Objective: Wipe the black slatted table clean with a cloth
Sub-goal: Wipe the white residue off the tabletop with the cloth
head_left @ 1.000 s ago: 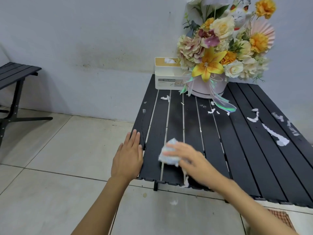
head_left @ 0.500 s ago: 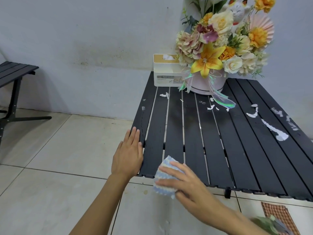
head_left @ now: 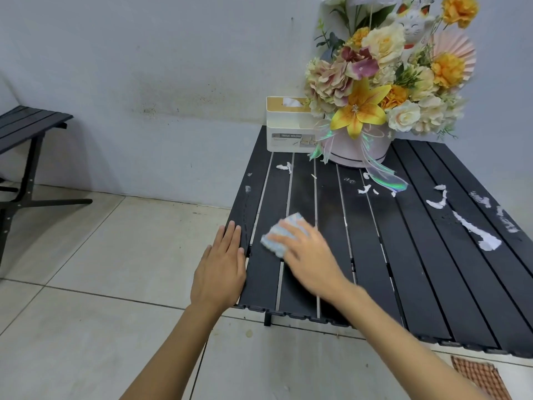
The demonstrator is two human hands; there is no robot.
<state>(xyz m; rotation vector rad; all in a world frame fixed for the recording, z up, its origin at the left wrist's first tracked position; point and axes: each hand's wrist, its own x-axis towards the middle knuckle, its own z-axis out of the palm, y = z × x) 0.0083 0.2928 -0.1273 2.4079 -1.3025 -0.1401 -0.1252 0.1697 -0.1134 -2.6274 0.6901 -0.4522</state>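
The right hand (head_left: 310, 262) presses a pale blue-and-white cloth (head_left: 278, 236) flat onto the black slatted surface (head_left: 432, 269), fingers spread over it, so the grip is closed on the cloth from above; the cloth lies at about 10 o'clock from that hand, on the slats near the surface's left side. The left hand (head_left: 220, 271) rests flat against the surface's left edge, at 9 o'clock from the cloth, fingers straight and together, its grip open and empty. White smears and scraps (head_left: 476, 233) streak the slats at 3 o'clock from the cloth, well apart from it, and smaller white bits (head_left: 284, 167) lie at 12 o'clock. Beyond those, at the far end of the surface, a white tissue holder (head_left: 288, 131) stands just beside a pink pot of artificial flowers (head_left: 383, 90), whose iridescent ribbon (head_left: 383, 179) trails onto the slats. A second dark slatted bench (head_left: 26, 125) stands well apart at 10 o'clock on the tiled floor (head_left: 86, 284). A checked fabric (head_left: 478, 376) lies on the floor at 5 o'clock
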